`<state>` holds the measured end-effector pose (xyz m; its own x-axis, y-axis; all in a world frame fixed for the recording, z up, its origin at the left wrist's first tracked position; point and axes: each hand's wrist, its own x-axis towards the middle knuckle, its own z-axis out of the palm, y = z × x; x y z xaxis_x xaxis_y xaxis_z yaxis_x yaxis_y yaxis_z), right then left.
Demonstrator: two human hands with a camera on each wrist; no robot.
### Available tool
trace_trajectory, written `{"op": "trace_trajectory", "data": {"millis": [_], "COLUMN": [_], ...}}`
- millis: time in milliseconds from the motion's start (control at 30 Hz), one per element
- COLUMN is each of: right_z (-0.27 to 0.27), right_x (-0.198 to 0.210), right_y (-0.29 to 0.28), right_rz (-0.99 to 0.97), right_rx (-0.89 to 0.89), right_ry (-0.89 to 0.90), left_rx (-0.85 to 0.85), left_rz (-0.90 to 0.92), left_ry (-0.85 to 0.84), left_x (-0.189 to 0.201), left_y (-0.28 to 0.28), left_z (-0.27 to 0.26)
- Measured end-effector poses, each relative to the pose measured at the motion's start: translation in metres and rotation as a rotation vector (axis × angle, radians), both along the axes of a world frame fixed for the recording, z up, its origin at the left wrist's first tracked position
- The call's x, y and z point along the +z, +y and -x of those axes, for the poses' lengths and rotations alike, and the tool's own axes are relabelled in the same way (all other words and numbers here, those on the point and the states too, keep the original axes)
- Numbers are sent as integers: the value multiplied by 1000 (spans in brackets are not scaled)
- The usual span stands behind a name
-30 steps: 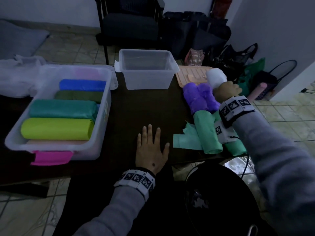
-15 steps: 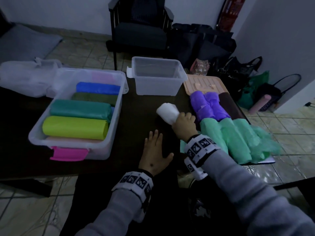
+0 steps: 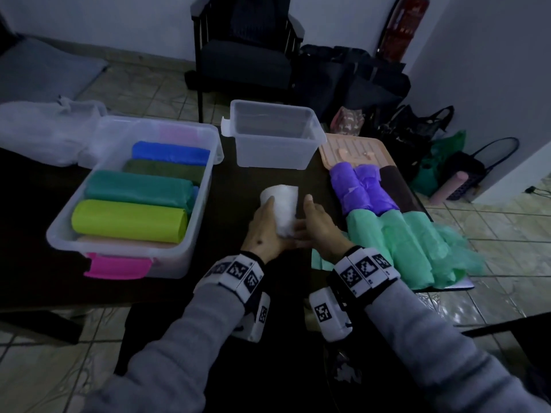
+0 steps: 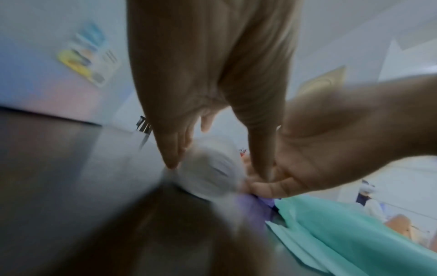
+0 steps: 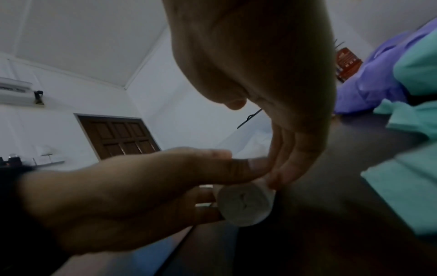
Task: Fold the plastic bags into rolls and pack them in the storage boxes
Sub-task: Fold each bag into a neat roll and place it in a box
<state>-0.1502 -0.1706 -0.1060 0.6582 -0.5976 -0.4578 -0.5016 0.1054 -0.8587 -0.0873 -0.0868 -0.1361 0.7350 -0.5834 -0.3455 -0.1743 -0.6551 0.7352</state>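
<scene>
Nearest the person, at the front middle of the dark table point(image 3: 244, 180), the white roll point(image 3: 283, 211) lies between both hands, its long axis running away from the body and tilted slightly left. Left hand point(image 3: 264, 231) cups the roll's left flank, thumb over the top and fingers curled against the side, so this grip grasps the roll. Right hand point(image 3: 317, 226) sits just beside the roll on the right; the right wrist view shows its fingertips point(image 5: 281, 177) touching the roll's near end, fingers fairly straight, so that grip looks released rather than clenched. Both hands are about equally near; the left has the firmer hold, so I judge it best placed to carry the roll.

To the left, the large storage box point(image 3: 190, 234) with a pink latch point(image 3: 119, 265) holds a yellow-green roll point(image 3: 128, 220), a teal roll point(image 3: 138, 189), a dark green roll point(image 3: 164, 168) and a blue roll point(image 3: 170, 150), all lying crosswise, with a pale roll at the front edge. To the right lie mint green rolls point(image 3: 396, 239) and purple rolls point(image 3: 362, 189).

Farther back, straight beyond the white roll, the small storage box point(image 3: 272, 150) appears empty
</scene>
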Motion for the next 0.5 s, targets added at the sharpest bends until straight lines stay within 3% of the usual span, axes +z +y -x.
{"op": "trace_trajectory", "data": {"millis": [100, 167, 300, 367, 500], "right_z": [5, 6, 3, -2, -15], "right_x": [-6, -12, -23, -21, -11], "right_y": [4, 1, -14, -16, -18], "right_rz": [-163, -53, 822, 1164, 1410], "right_rx": [-9, 70, 533, 695, 994], "right_ry": [-35, 18, 221, 209, 178], "left_rx": [70, 60, 198, 264, 326], "left_rz": [27, 78, 112, 129, 125], "left_ry": [-116, -189, -231, -205, -145], "left_x": [-1, -2, 4, 3, -1], "left_y": [2, 12, 20, 18, 12], "left_z": [-10, -15, -28, -34, -44]}}
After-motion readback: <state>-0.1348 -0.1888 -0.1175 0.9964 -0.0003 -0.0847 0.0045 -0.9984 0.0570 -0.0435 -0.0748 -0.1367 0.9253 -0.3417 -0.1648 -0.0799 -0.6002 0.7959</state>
